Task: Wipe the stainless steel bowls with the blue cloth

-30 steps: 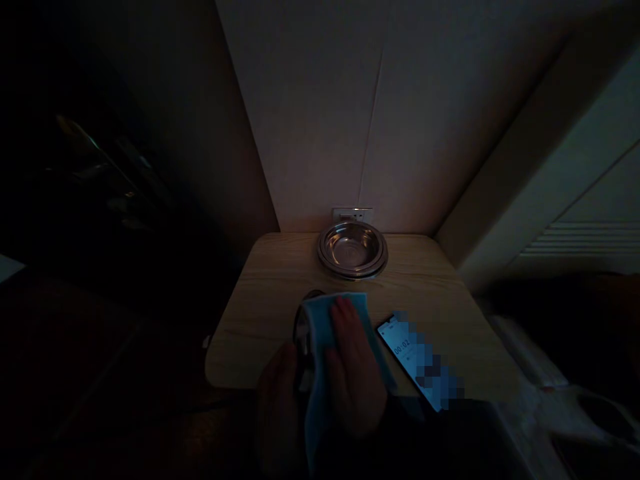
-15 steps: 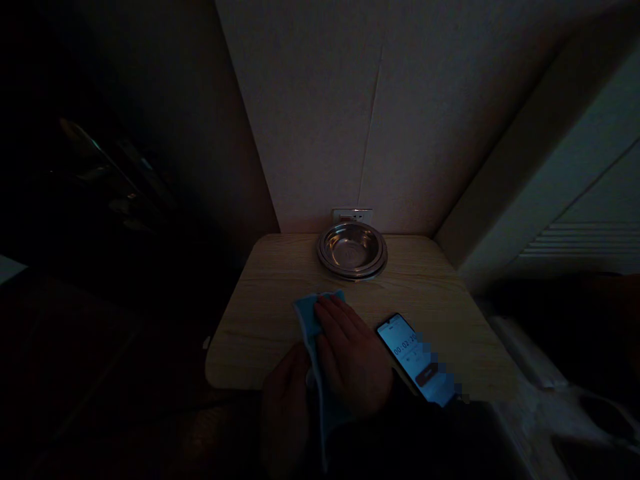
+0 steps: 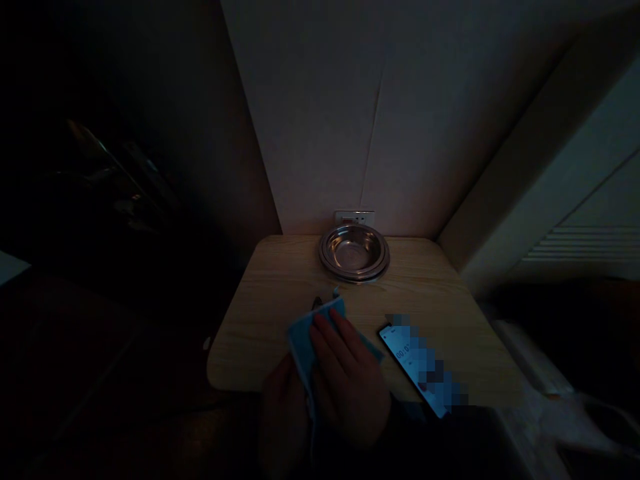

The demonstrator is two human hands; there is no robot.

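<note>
A blue cloth [image 3: 301, 338] with a pale edge lies over the front of the small wooden table. My right hand [image 3: 350, 380] presses on it, fingers together and stretched forward. Beyond the cloth's far edge shows the dark rounded tip of a small object [image 3: 317, 303]; the rest of it is covered, and its kind is unclear. My left hand [image 3: 284, 413] is closed at the cloth's left edge, and what its fingers hold is hidden in the dark. To the right of my right hand lies a lit phone [image 3: 400, 353], partly blurred out.
Stacked round metal dishes [image 3: 354, 257] stand at the back of the wooden table [image 3: 425, 280], against the wall below a socket [image 3: 354, 217]. A pale panel with slats [image 3: 585, 243] rises at the right. The left side is very dark.
The cloth has spread wider, with a corner now out to the right of my right hand. A dark tip has come into view past its far edge. My right hand has shifted slightly nearer me.
</note>
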